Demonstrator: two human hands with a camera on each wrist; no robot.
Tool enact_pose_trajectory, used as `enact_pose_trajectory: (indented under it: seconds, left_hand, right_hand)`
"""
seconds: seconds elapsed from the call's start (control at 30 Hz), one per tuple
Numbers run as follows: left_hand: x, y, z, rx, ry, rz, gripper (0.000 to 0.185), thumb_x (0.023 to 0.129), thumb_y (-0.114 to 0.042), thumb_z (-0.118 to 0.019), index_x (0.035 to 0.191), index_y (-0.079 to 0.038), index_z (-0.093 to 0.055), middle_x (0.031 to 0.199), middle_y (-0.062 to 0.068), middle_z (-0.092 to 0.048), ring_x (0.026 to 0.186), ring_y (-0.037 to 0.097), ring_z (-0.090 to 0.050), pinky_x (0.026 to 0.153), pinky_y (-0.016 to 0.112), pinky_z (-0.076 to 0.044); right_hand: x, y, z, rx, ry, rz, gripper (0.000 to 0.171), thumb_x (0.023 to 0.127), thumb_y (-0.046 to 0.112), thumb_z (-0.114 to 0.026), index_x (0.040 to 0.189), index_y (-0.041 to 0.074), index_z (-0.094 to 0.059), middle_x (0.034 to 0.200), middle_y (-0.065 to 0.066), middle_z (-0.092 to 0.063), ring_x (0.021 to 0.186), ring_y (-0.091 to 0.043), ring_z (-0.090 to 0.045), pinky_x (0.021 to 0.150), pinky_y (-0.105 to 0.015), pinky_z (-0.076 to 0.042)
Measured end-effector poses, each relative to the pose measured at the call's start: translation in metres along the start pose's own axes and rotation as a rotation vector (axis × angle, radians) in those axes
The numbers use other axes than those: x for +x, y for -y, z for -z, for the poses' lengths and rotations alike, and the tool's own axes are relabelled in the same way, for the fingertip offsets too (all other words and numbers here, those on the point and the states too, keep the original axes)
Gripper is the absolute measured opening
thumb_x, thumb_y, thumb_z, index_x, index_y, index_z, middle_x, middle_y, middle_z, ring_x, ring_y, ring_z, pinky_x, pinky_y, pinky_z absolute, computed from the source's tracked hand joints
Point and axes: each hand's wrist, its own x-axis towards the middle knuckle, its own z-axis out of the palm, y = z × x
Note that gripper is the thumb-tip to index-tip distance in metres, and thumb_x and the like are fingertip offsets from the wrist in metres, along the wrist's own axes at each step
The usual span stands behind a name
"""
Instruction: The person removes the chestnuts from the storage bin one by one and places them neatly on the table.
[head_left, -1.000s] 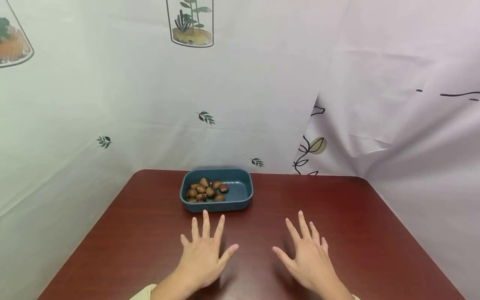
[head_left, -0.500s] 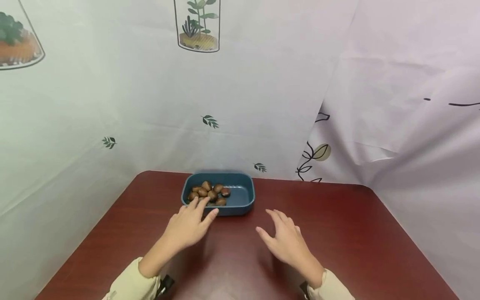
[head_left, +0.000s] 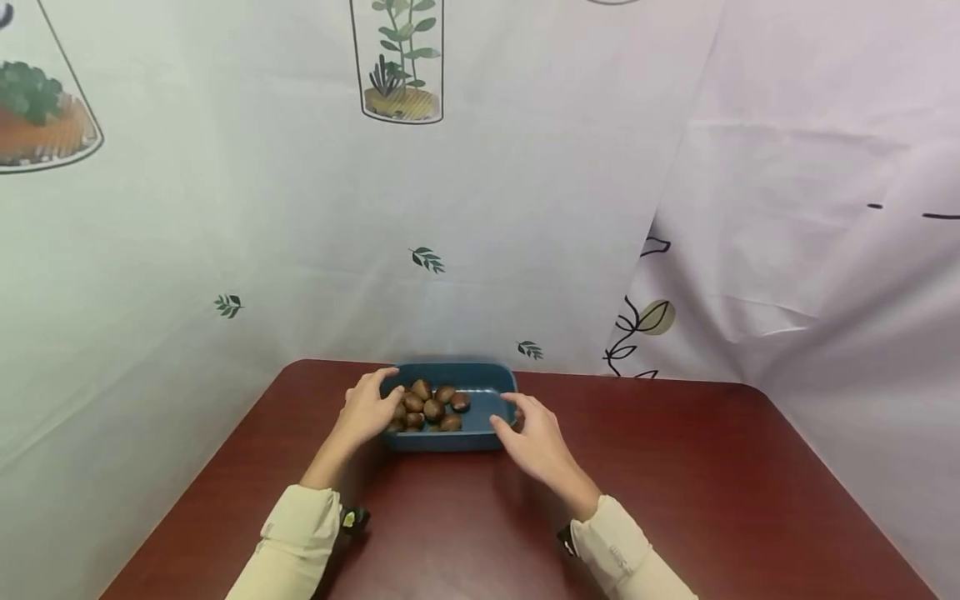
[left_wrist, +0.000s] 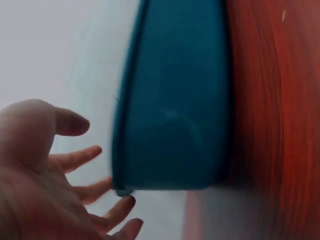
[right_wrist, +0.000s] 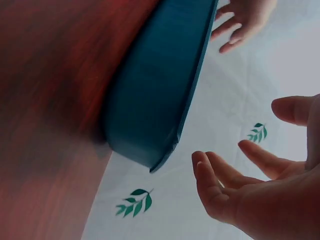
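The left hand and right hand flank the blue tray, fingers spread and loosely bent, grasping nothing; whether the left touches is unclear. A matched grip on both ends should keep it level, as chestnuts crowd its left half. It sits by the dark-red counter's far edge, left of centre. Beyond hangs white leaf-printed cloth, creased at right.

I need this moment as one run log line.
left hand: near left end of tray | right hand: near right end | tray: on table | nuts: in tray, mostly left
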Motion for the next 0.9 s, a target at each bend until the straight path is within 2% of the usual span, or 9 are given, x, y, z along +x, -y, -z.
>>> enact_pose_trajectory:
  seconds: [0.07,0.17,0.2,0.27,0.33,0.4,0.53,0.7,0.9]
  left_hand:
    - [0.008,0.007,-0.004,-0.031,-0.026,0.005,0.048,0.102,-0.029,-0.048,0.146,-0.011,-0.048,0.137,0.024,-0.051,0.107,0.051,-0.052,0.081,0.061,-0.043]
    - [0.017,0.014,-0.008,-0.083,-0.042,0.010,0.045,0.103,-0.027,-0.048,0.144,-0.009,-0.050,0.132,0.022,-0.056,0.081,0.044,-0.053,0.071,0.049,-0.043]
    - [0.019,0.017,-0.009,-0.103,-0.034,0.010,0.046,0.103,-0.026,-0.047,0.145,-0.008,-0.049,0.133,0.022,-0.056,0.082,0.043,-0.054,0.073,0.048,-0.044]
    - [0.022,0.020,-0.013,-0.134,-0.022,0.004,0.046,0.104,-0.025,-0.045,0.147,-0.007,-0.046,0.146,0.021,-0.047,0.106,0.042,-0.056,0.087,0.053,-0.043]
    - [0.024,0.024,-0.017,-0.177,0.002,-0.003,0.047,0.106,-0.026,-0.043,0.149,-0.008,-0.042,0.150,0.020,-0.043,0.122,0.044,-0.050,0.098,0.058,-0.039]
    - [0.025,0.028,-0.023,-0.198,0.005,-0.011,0.048,0.107,-0.027,-0.042,0.150,-0.008,-0.039,0.152,0.019,-0.040,0.139,0.041,-0.036,0.106,0.061,-0.032]
    - [0.022,0.034,-0.030,-0.234,-0.025,-0.009,0.047,0.107,-0.028,-0.039,0.151,-0.009,-0.038,0.154,0.017,-0.038,0.143,0.038,-0.032,0.110,0.060,-0.028]
    - [0.021,0.035,-0.035,-0.227,-0.047,-0.005,0.047,0.108,-0.027,-0.037,0.150,-0.008,-0.037,0.154,0.018,-0.038,0.141,0.039,-0.035,0.109,0.060,-0.029]
    - [0.020,0.029,-0.032,-0.210,-0.084,-0.006,0.047,0.107,-0.026,-0.037,0.149,-0.004,-0.039,0.151,0.021,-0.040,0.138,0.040,-0.038,0.108,0.059,-0.031]
  right_hand:
    - [0.006,0.001,-0.004,0.007,0.006,0.007,0.041,0.095,0.027,-0.065,0.131,0.010,-0.062,0.124,-0.010,-0.062,0.109,-0.029,-0.059,0.086,-0.049,-0.050]
    - [0.017,0.004,-0.009,0.023,0.021,0.015,0.037,0.095,0.025,-0.064,0.129,0.010,-0.064,0.126,-0.011,-0.062,0.111,-0.029,-0.060,0.088,-0.049,-0.050]
    - [0.021,0.005,-0.012,0.035,0.034,0.019,0.037,0.095,0.024,-0.064,0.128,0.009,-0.064,0.127,-0.012,-0.062,0.111,-0.030,-0.060,0.088,-0.050,-0.050]
    - [0.031,0.006,-0.017,0.053,0.073,0.007,0.035,0.095,0.024,-0.063,0.127,0.009,-0.064,0.126,-0.013,-0.063,0.110,-0.032,-0.061,0.086,-0.049,-0.051]
    - [0.041,0.005,-0.023,0.063,0.136,-0.013,0.035,0.096,0.025,-0.062,0.126,0.008,-0.065,0.125,-0.013,-0.064,0.109,-0.032,-0.062,0.083,-0.047,-0.052]
    - [0.050,0.002,-0.031,0.068,0.203,-0.041,0.034,0.096,0.026,-0.062,0.124,0.006,-0.066,0.122,-0.014,-0.065,0.106,-0.031,-0.064,0.081,-0.045,-0.053]
    - [0.063,0.001,-0.048,0.055,0.298,-0.108,0.033,0.094,0.023,-0.063,0.119,0.002,-0.067,0.114,-0.012,-0.067,0.099,-0.028,-0.065,0.079,-0.043,-0.053]
    - [0.074,-0.002,-0.065,0.019,0.360,-0.192,0.032,0.090,0.018,-0.066,0.117,0.001,-0.068,0.119,-0.012,-0.066,0.104,-0.028,-0.063,0.084,-0.043,-0.052]
    - [0.082,-0.005,-0.077,-0.013,0.425,-0.136,0.029,0.086,0.014,-0.073,0.113,0.001,-0.071,0.106,-0.010,-0.070,0.100,-0.027,-0.066,0.084,-0.040,-0.054]
